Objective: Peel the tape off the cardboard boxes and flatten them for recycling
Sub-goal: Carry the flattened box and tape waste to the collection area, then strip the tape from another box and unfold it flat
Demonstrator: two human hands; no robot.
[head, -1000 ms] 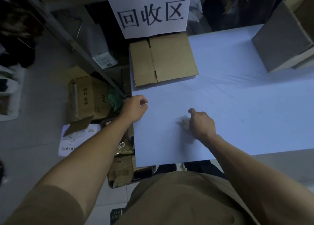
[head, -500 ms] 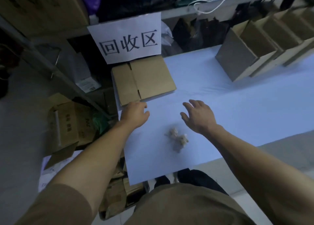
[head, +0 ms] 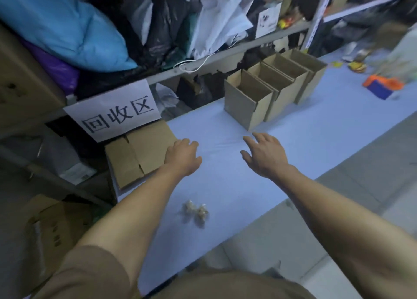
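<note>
Head view looks down on a counter (head: 316,127) covered in pale blue, and its layout reads as a sorting line. At ten o'clock a flattened box (head: 137,154) lies at the counter's far-left corner, directly under a paper sign (head: 112,113) with three printed characters; I judge that corner to be the drop spot for finished cardboard. At one o'clock a row of open boxes (head: 277,86) stands upright, side walls touching, against the shelf (head: 225,57); these look like the ones not yet flattened. Near six o'clock, close to the counter's front edge, sit two small crumpled wads of tape (head: 196,210), well apart from both groups of cardboard, probably put aside as waste.

Both hands are empty. The left hand (head: 182,156) hangs with fingers loosely curled, overlapping the right edge of the flattened box; whether it touches the cardboard I cannot tell. The right hand (head: 264,156) is spread wide, palm down, fingers pointing toward the nearest upright box and just short of it, likely reaching for it next.
</note>
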